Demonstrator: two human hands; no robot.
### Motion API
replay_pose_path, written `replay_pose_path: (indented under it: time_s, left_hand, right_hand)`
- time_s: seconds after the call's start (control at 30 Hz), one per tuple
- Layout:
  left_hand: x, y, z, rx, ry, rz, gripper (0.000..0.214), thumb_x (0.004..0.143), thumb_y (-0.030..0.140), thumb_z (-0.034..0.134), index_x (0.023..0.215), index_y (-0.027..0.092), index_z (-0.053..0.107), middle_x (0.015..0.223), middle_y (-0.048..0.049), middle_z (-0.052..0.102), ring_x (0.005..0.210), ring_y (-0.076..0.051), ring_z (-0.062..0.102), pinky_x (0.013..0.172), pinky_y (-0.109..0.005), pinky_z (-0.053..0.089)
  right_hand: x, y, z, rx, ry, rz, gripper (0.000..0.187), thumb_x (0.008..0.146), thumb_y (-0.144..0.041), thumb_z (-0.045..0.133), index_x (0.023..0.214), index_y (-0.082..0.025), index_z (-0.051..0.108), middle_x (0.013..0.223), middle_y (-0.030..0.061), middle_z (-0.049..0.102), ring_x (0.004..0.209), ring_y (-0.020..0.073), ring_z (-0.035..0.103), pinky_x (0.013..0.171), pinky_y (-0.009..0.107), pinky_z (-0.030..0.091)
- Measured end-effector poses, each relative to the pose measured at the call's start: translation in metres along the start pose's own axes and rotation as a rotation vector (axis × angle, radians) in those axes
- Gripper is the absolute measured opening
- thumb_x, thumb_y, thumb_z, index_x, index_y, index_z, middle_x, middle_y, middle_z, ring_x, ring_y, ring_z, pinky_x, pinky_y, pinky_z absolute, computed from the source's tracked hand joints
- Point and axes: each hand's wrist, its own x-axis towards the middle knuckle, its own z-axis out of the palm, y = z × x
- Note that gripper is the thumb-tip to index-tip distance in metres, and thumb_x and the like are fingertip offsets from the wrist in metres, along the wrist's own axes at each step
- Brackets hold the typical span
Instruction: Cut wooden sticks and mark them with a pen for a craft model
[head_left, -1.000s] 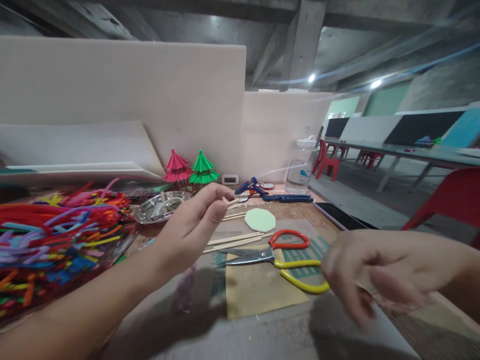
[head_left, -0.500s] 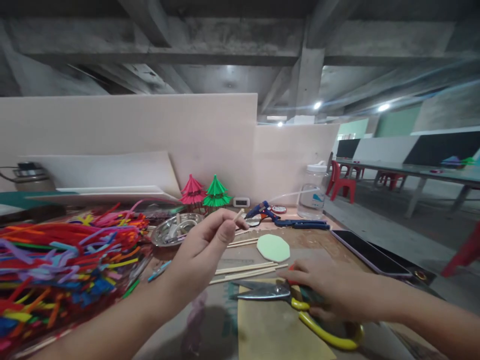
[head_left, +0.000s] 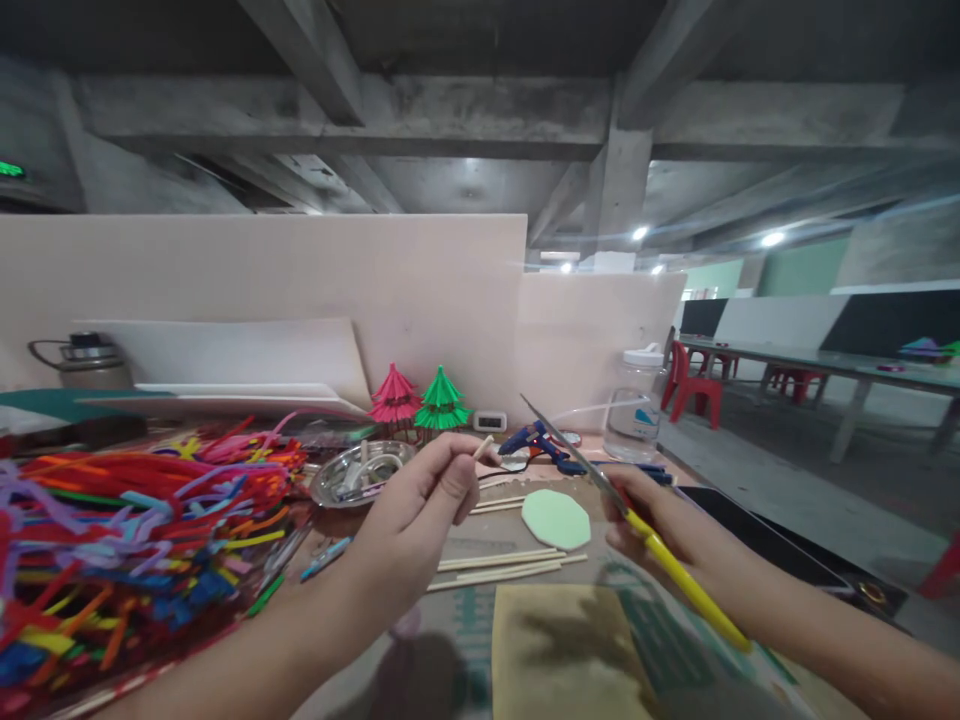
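Note:
Between the thumb and fingers of my left hand [head_left: 431,500] is a thin wooden stick [head_left: 484,447], its tip poking out past the fingertips. My right hand [head_left: 660,515] grips scissors with yellow handles [head_left: 686,580], held up off the table with the blades slanting up and left. Under the hands, several loose wooden sticks [head_left: 510,570] lie beside a pale green octagonal piece [head_left: 556,519]. A sheet of brown sandpaper-like material [head_left: 562,650] rests nearest to me, shadowed by my right hand.
Colourful pipe cleaners [head_left: 150,540] heap on the left. A metal dish [head_left: 352,470], a pink paper tree [head_left: 394,397], a green one [head_left: 442,402], a blue glue gun [head_left: 536,440] and a water bottle [head_left: 634,410] stand behind. A phone [head_left: 757,535] lies at right.
My right hand has lifted the scissors off the sheet and turned the blades upward. My left hand keeps its stick. The view has tilted up slightly.

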Motion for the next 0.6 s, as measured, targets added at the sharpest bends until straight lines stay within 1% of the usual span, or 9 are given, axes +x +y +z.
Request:
replay_pose_path:
  time_s: [0.07,0.13,0.2,0.27,0.33,0.43,0.53,0.6]
  left_hand:
    - [-0.002,-0.004,-0.001,0.076,0.004,0.0,0.034,0.102,0.05,0.046,0.097,0.02,0.061,0.068,0.0034,0.044,0.063,-0.013,0.04,0.059,-0.027,0.033]
    - [-0.003,-0.005,-0.002,0.139,-0.006,-0.006,0.033,0.102,0.048,0.045,0.096,0.021,0.062,0.071,0.0022,0.048,0.067,-0.014,0.044,0.062,-0.027,0.036]
    - [-0.005,-0.005,-0.003,0.176,-0.015,0.008,0.029,0.103,0.044,0.045,0.098,0.022,0.063,0.077,0.0011,0.055,0.072,-0.014,0.049,0.066,-0.026,0.04]
    - [-0.005,-0.003,-0.002,0.202,-0.026,0.055,0.025,0.103,0.039,0.046,0.099,0.023,0.064,0.087,-0.0006,0.063,0.081,-0.015,0.056,0.072,-0.026,0.044]
    - [-0.005,-0.001,-0.001,0.214,-0.046,0.103,0.022,0.102,0.034,0.048,0.099,0.023,0.066,0.094,-0.0022,0.069,0.088,-0.017,0.061,0.078,-0.027,0.048]
    - [-0.005,0.002,0.003,0.246,-0.076,0.127,0.02,0.098,0.029,0.051,0.099,0.023,0.07,0.094,-0.0036,0.073,0.089,-0.019,0.066,0.081,-0.031,0.052]
    - [-0.006,0.002,0.007,0.298,-0.088,0.119,0.019,0.094,0.026,0.055,0.101,0.025,0.073,0.096,-0.0045,0.076,0.092,-0.022,0.069,0.085,-0.035,0.055]
    - [-0.008,0.002,0.009,0.305,-0.104,0.099,0.02,0.092,0.025,0.056,0.099,0.026,0.075,0.094,-0.0044,0.077,0.093,-0.023,0.07,0.086,-0.037,0.056]
  right_hand:
    - [0.011,-0.01,-0.001,0.033,-0.01,0.015,0.043,0.086,-0.045,0.067,0.121,-0.022,0.059,0.092,0.0051,0.068,0.079,0.0239,0.063,0.076,0.036,0.053]
    - [0.021,-0.021,0.002,0.059,-0.025,-0.006,0.047,0.08,-0.048,0.074,0.115,-0.021,0.06,0.095,0.0059,0.066,0.082,0.0243,0.061,0.076,0.036,0.052]
    - [0.026,-0.031,0.006,0.062,-0.014,-0.051,0.045,0.078,-0.047,0.077,0.108,-0.019,0.06,0.094,0.0059,0.063,0.081,0.0232,0.06,0.073,0.035,0.051]
    - [0.025,-0.037,0.011,0.032,-0.001,-0.094,0.04,0.078,-0.044,0.079,0.104,-0.019,0.061,0.089,0.004,0.06,0.076,0.0206,0.057,0.07,0.032,0.05]
    - [0.022,-0.037,0.014,-0.016,0.007,-0.13,0.039,0.079,-0.041,0.079,0.107,-0.02,0.061,0.083,0.0015,0.057,0.071,0.0183,0.054,0.067,0.03,0.049]
    - [0.014,-0.032,0.017,-0.049,0.018,-0.175,0.043,0.083,-0.046,0.076,0.115,-0.021,0.06,0.081,0.0012,0.056,0.068,0.0177,0.052,0.064,0.03,0.046]
    - [0.008,-0.027,0.018,-0.04,0.034,-0.188,0.042,0.086,-0.055,0.069,0.11,-0.021,0.06,0.087,0.0043,0.059,0.072,0.0185,0.053,0.065,0.03,0.046]
    - [0.005,-0.026,0.018,-0.044,0.04,-0.196,0.043,0.087,-0.058,0.068,0.107,-0.021,0.06,0.088,0.0048,0.06,0.073,0.0185,0.054,0.065,0.03,0.046]
